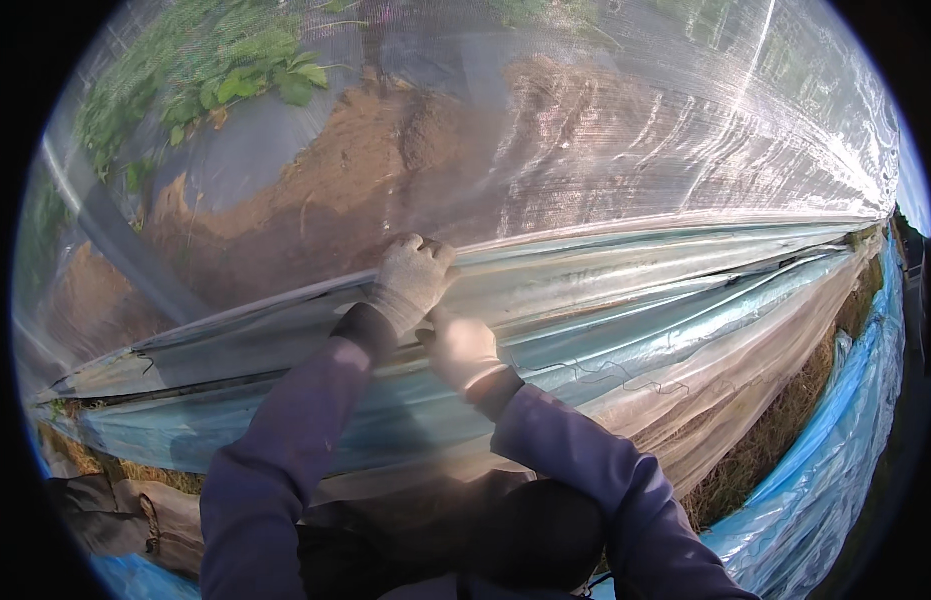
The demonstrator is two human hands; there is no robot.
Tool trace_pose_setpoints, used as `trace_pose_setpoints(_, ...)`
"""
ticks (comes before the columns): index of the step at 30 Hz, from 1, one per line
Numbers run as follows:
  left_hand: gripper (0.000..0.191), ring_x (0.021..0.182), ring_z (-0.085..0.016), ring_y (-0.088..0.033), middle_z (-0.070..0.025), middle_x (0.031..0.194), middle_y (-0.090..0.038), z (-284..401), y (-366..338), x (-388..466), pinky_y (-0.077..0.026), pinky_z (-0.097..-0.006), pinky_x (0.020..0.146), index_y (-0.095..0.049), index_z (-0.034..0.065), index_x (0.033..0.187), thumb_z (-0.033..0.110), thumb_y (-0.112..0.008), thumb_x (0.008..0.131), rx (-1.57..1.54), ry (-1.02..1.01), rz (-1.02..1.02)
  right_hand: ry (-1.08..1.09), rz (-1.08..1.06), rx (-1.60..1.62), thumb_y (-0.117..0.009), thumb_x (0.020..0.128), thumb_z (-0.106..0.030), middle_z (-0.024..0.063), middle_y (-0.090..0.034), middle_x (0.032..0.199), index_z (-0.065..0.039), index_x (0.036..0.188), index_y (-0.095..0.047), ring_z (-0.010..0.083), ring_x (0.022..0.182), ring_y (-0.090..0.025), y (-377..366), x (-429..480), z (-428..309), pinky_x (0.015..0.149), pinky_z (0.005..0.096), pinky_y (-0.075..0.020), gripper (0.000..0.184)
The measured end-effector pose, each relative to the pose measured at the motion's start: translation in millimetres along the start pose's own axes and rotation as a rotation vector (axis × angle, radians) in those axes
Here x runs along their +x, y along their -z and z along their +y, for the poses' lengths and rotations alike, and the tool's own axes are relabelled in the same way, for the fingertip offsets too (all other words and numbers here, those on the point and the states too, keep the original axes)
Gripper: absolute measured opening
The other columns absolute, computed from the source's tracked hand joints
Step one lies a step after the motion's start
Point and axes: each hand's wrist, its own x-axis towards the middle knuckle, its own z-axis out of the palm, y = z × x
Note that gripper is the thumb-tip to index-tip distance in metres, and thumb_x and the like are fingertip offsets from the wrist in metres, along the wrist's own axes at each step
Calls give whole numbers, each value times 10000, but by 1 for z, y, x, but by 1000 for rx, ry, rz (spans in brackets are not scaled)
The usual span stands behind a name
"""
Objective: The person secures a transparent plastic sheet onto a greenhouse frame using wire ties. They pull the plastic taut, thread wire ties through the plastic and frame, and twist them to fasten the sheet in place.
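Both hands wear pale work gloves and meet at a horizontal edge of greenhouse plastic film. My left hand (414,274), fingers curled, rests over the upper rim of the film band (585,274), just beneath the fine mesh netting (660,157). Lower and to the right, my right hand (465,349) is close against it, somewhat blurred, its fingers bent near the film. Whatever lies between the fingers is hidden. A thin wavy wire (615,371) runs rightward from near my right hand across the bluish film.
Behind the netting, leafy plants (244,79) grow by grey mulch film (263,146) and bare soil (353,142). A curved pipe (112,225) stands at left. Blue plastic sheeting (825,442) and dry grass (780,420) lie at right. Brownish sheeting (172,517) is bunched at lower left.
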Motion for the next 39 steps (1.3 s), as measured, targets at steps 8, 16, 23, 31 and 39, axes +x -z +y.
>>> trace_pose_setpoints(8, 293, 866, -260, -585, -42, 880, -671, 21, 8, 14, -503, -404, 728, -633, 155, 961, 385, -672, 783, 137, -134, -48, -9, -56, 18, -599, 870, -268, 206, -670, 854, -17, 1036, -578, 386, 845, -649, -3, -6, 5, 755, 476, -506, 301)
trace_pose_setpoints(16, 220, 882, -273, -609, -61, 821, -670, 24, 4, 23, -504, -416, 744, -645, 148, 936, 319, -664, 799, -180, 122, -90, 4, -19, 70, -598, 856, -236, 203, -675, 865, -26, 970, -627, 384, 855, -655, -4, -3, 7, 756, 469, -514, 240)
trace_pose_setpoints(23, 173, 848, -276, -618, -62, 818, -668, 31, -1, 18, -495, -414, 754, -633, 142, 880, 290, -662, 794, 94, -32, -52, 21, -63, 37, -586, 836, -211, 204, -675, 862, -42, 851, -692, 372, 854, -662, -12, -4, 10, 751, 453, -524, 200)
trace_pose_setpoints(31, 135, 869, -295, -596, -82, 843, -659, 36, 18, 25, -489, -402, 774, -685, 115, 744, 250, -681, 745, -192, 54, -192, 54, -21, 56, -567, 835, -199, 176, -680, 814, -73, 846, -703, 361, 829, -668, -24, 2, 18, 732, 436, -531, 186)
trace_pose_setpoints(39, 183, 882, -327, -603, -116, 841, -652, 58, 19, 12, -498, -425, 761, -672, 87, 837, 262, -621, 844, -196, 2, -165, 27, 157, 132, -575, 819, -178, 154, -674, 776, -79, 881, -681, 357, 777, -662, -22, -10, 12, 714, 442, -528, 158)
